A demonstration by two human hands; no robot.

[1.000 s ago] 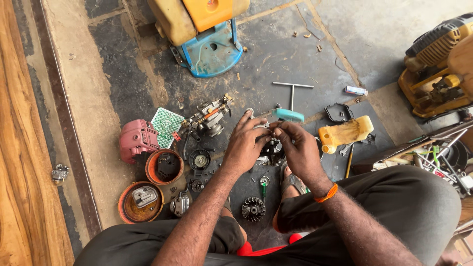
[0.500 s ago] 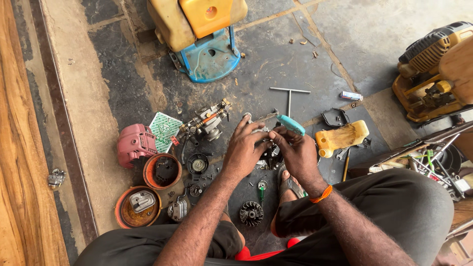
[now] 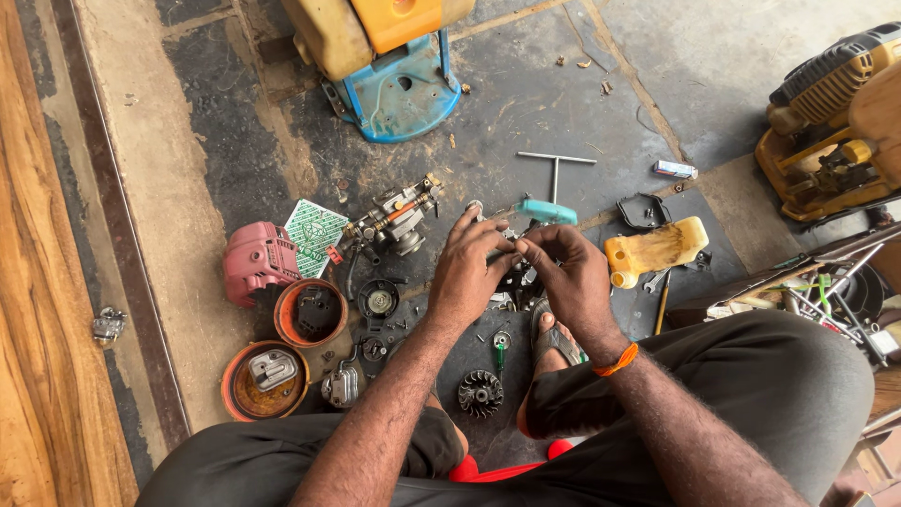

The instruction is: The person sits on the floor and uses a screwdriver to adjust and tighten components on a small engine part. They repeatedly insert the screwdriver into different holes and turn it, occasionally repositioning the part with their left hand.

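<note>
My left hand (image 3: 469,277) and my right hand (image 3: 572,272) meet over a small dark metal engine part (image 3: 514,279), held just above the floor in front of my knees. Fingertips of both hands pinch it from either side, and most of the part is hidden under them. A teal-handled screwdriver (image 3: 547,211) lies on the floor just beyond my right fingers. An orange band circles my right wrist (image 3: 615,360). My sandalled foot (image 3: 554,340) rests under the hands.
Parts are spread on the dark floor: a pink cover (image 3: 255,263), a green mesh filter (image 3: 314,227), a carburettor assembly (image 3: 399,216), two orange bowls (image 3: 282,324), a flywheel (image 3: 481,394), a T-handle wrench (image 3: 556,161), a yellow tank (image 3: 657,249). A yellow engine (image 3: 835,122) stands at right.
Both hands stay together on the part, with the fingers shifting a little. The view has moved slightly; the parts on the floor have not moved.
</note>
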